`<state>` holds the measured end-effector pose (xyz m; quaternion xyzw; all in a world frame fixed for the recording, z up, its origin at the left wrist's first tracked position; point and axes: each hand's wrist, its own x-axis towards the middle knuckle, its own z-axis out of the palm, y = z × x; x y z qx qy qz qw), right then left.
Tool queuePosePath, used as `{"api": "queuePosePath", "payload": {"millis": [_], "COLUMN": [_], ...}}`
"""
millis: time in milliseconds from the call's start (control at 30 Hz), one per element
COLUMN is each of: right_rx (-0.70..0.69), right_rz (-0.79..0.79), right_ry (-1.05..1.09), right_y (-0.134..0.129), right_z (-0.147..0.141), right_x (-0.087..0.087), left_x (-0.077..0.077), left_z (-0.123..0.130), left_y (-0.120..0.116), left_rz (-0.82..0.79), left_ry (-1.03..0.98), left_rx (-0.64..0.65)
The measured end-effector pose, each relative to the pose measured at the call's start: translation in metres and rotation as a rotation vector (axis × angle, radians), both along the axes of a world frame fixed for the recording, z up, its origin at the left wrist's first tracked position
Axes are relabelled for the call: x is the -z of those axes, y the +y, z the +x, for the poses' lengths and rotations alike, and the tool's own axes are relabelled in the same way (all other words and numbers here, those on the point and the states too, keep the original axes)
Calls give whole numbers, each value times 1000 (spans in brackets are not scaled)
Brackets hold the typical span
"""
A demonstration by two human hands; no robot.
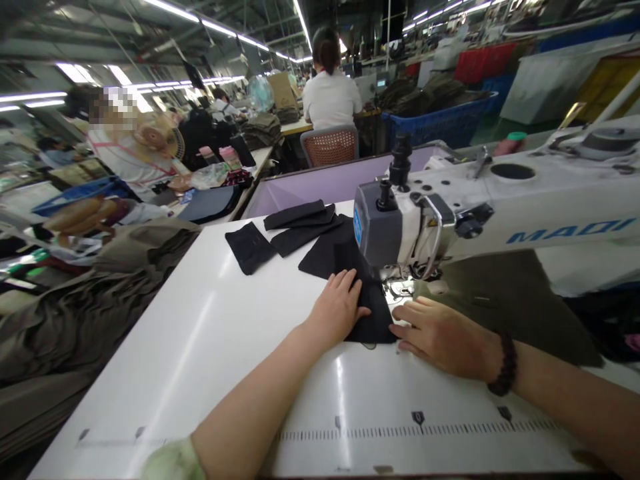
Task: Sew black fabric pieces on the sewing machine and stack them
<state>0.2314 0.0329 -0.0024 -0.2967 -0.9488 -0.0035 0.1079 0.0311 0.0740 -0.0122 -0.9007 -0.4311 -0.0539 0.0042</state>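
My left hand (pixel 343 308) lies flat on a black fabric piece (pixel 374 313), fingers stretched out and pressing it to the white table. At the piece's right edge is my right hand (pixel 433 333), its fingertips touching the cloth near the presser foot (pixel 400 288) of the sewing machine (pixel 440 207). Its fingers are extended and slightly apart. The black piece lies beside the needle area, partly under my left hand. More black fabric pieces (pixel 295 217) lie farther back on the table, and a small black piece (pixel 249 247) sits at their left.
An olive fabric panel (pixel 515 300) lies right of the needle, beneath the machine arm. Stacked olive cloth (pixel 90 300) is piled along the left. A ruler scale (pixel 370 433) runs along the table's front. Two people, one seated (pixel 331 93), are beyond, near a blue bin (pixel 440 123).
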Motion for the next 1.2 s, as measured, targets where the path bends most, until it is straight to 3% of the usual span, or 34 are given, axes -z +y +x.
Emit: {"api": "queuePosePath", "payload": {"millis": [133,467,1200], "right_rx": [14,93,134], "right_rz": [-25,-77,-91], "right_ry": [71,134,221], "right_y": [10,14,15], "right_z": [9,16,11], "right_x": [5,15,19], "left_x": [0,12,10], "left_z": [11,15,14], "left_y": [0,3,10], "left_rz": [-16,-68,-109], "left_ry": [-56,-121,-175], "left_rx": [106,116,147]}}
